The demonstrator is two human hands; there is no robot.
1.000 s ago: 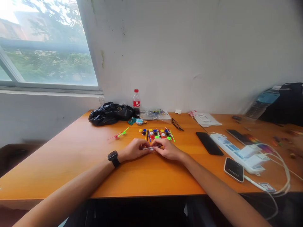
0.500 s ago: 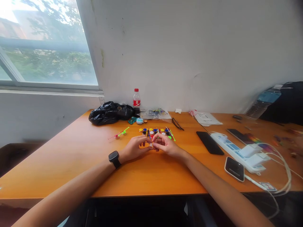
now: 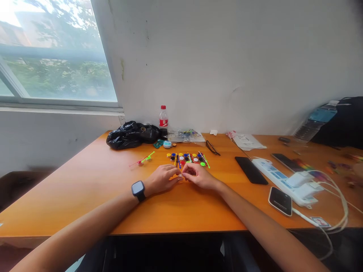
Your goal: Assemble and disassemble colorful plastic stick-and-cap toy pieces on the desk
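Observation:
My left hand (image 3: 162, 178) and my right hand (image 3: 198, 175) meet fingertip to fingertip low over the orange table (image 3: 93, 189). Both are closed in a pinch on a small pale piece (image 3: 180, 175), too small to name. Just behind the hands lies a cluster of small coloured discs and thin sticks (image 3: 187, 158). A black watch (image 3: 138, 190) sits on my left wrist. An assembled pink and green stick piece (image 3: 143, 159) lies apart to the left of the cluster.
At the back stand a black plastic bag (image 3: 132, 134), a red-capped bottle (image 3: 163, 118), clear bags of parts (image 3: 185, 136) and glasses (image 3: 212, 148). To the right lie phones (image 3: 251, 170), a white power strip (image 3: 283, 181) with cables, and papers (image 3: 246, 142).
The thin stick held level between both hands a second ago no longer shows. The hands rose and drew together, then settled lower with fingertips touching.

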